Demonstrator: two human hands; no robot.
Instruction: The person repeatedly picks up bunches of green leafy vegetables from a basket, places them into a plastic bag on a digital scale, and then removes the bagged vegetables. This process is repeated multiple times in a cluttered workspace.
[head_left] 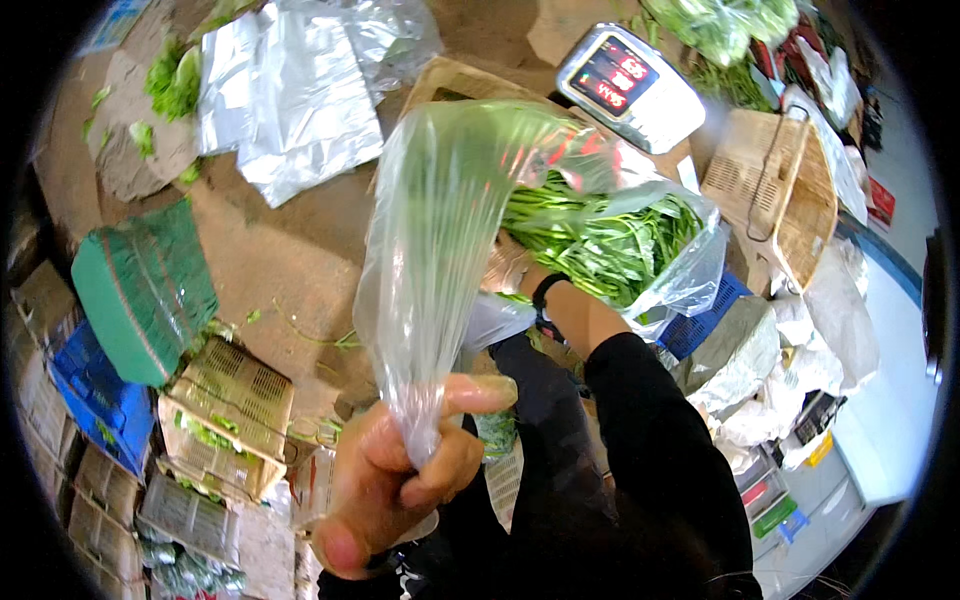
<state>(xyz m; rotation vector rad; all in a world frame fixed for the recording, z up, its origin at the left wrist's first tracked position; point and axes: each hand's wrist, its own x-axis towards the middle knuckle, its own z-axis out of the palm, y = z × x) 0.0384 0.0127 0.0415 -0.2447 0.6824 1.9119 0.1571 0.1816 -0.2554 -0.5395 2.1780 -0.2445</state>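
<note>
My left hand (385,480) is closed around the gathered, twisted end of a clear plastic bag (415,250). The bag stretches away from that hand, cloudy and see-through, toward a bundle of long-stemmed leafy greens (640,240). These greens lie in clear plastic, with leaves and stems showing on the right. My right hand (508,264), a dark band at its wrist, reaches in at the near left side of the greens. Bag film covers its fingers, so their grip is hidden.
Beyond the greens stands a digital scale (640,88) with a lit red display. Flat plastic bags (290,95) lie at the far left. A tan basket (770,185) is at the right, a green wrapped bundle (145,285) and a blue crate (100,390) at the left.
</note>
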